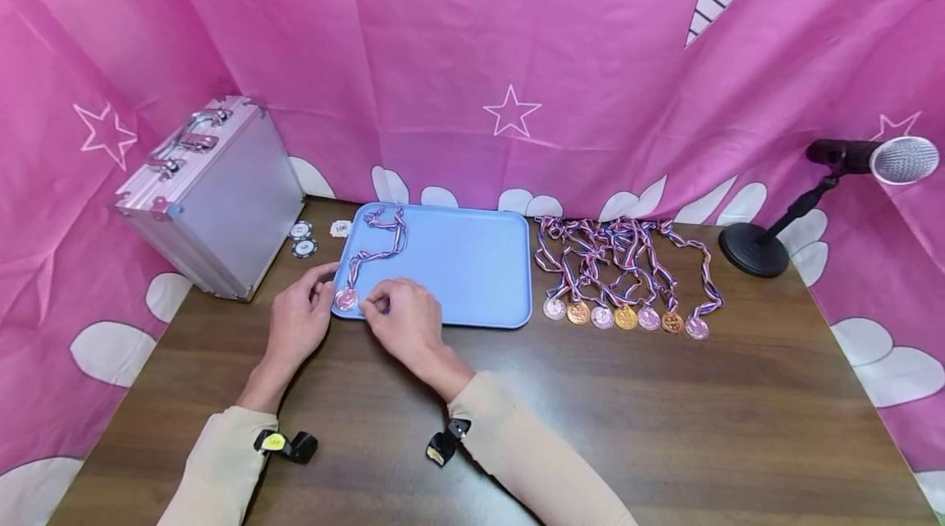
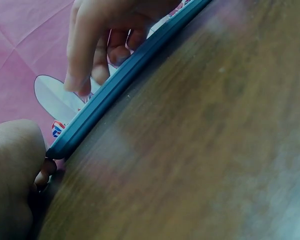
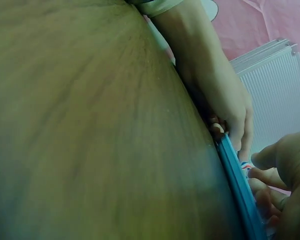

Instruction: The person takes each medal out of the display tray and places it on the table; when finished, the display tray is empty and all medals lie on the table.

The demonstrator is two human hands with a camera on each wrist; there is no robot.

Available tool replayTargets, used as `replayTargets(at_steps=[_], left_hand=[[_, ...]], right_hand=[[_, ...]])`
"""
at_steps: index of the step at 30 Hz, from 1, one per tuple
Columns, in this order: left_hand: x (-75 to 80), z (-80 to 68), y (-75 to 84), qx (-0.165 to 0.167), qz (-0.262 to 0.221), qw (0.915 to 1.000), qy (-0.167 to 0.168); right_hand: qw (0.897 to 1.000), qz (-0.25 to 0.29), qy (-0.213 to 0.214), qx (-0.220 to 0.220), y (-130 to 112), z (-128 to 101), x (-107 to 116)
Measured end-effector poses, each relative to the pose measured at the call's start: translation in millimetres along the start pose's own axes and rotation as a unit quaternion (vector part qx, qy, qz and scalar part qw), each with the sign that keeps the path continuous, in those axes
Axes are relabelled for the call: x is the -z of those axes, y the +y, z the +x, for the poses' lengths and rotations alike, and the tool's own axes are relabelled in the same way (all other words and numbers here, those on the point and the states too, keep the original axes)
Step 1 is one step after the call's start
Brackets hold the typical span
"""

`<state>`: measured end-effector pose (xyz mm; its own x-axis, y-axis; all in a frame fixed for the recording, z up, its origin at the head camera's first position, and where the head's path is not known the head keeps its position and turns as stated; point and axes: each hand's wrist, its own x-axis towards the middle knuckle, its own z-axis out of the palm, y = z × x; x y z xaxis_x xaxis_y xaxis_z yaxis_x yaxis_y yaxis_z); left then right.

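At the front left corner of a blue tray, my left hand grips the edge, some of its curled fingers low beside the rim. A medal lies in that corner. Its red, white and blue ribbon runs in a bent line toward the back of the tray. Just right of the medal, my right hand hovers over the tray's front rim with loosely bent fingers. In the right wrist view, its thumb and forefinger stand apart, with a bit of ribbon showing beyond them.
Right of the tray, several ribboned medals lie in a row. A microphone on a stand is at the far right. A silver case stands at the left, near poker chips and a small white plaque. Pink cloth hangs behind.
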<state>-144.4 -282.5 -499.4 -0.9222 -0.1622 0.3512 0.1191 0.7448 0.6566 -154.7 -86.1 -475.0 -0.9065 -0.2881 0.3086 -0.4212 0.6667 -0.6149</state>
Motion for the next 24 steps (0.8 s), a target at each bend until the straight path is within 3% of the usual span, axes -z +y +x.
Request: replayTargets(at_steps=[11,19,24], left_hand=[[0.3,-0.7,-0.6,-0.003,0.001,1.0,0.002],[-1.1,-0.8,-0.2,-0.003,0.003,1.0,-0.001],[-2.2,-1.3,0.7,-0.004,0.004,1.0,-0.002]], right_hand=[[0.996,-0.051,0.045,-0.063,-4,10,-22],[0.99,-0.106,0.023,-0.084,-4,14,-23],[0.993,-0.075,-0.007,-0.093,-1,17,-12]])
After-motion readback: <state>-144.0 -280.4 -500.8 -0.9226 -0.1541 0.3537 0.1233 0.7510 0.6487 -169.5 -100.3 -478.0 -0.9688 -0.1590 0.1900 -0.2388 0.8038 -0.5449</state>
